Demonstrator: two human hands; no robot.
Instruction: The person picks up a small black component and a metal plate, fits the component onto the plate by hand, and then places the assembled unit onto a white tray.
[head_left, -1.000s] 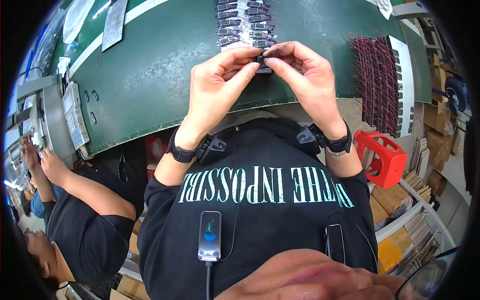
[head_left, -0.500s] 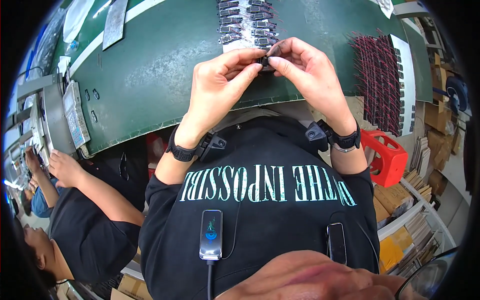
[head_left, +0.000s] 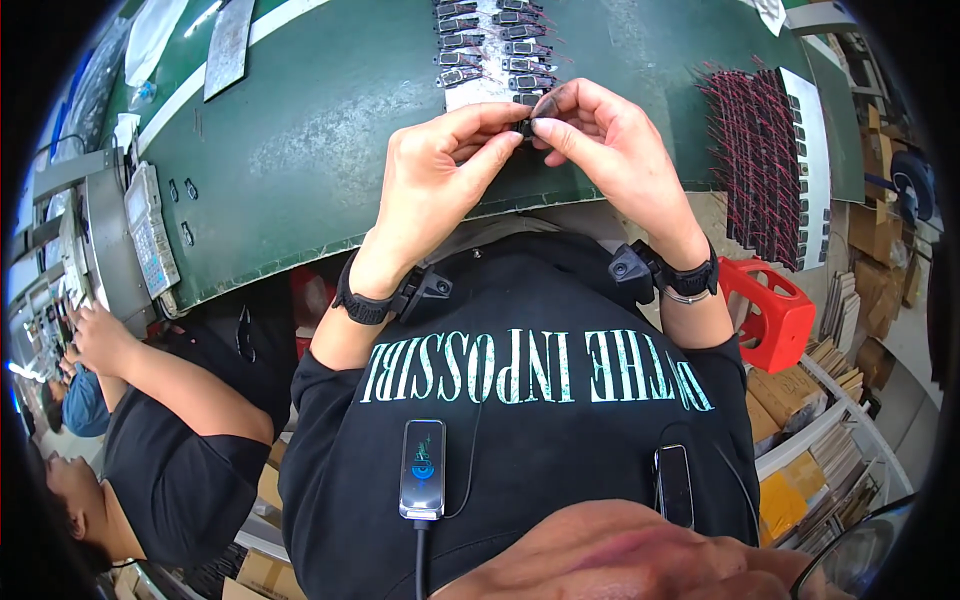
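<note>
Both hands meet over the near edge of the green worktop point(head_left: 300, 150): my left hand point(head_left: 430, 185) and my right hand point(head_left: 610, 150) pinch a small dark part point(head_left: 526, 126) between thumb and forefinger tips, fingers drawn narrow around it. It is tiny and black, mostly hidden by my fingertips, so I cannot tell its shape. Compared with a second ago, my hands sit in almost the same spot, fingertips still closed on the part, with the right wrist tilted a little more. Just beyond my fingers lies a white sheet point(head_left: 490, 90) carrying rows of small dark components with thin red leads. Off to my right, a long white tray point(head_left: 812, 150) holds a dense row of red-wired pieces point(head_left: 755, 150). A red plastic stool point(head_left: 770, 310) stands below it.
</note>
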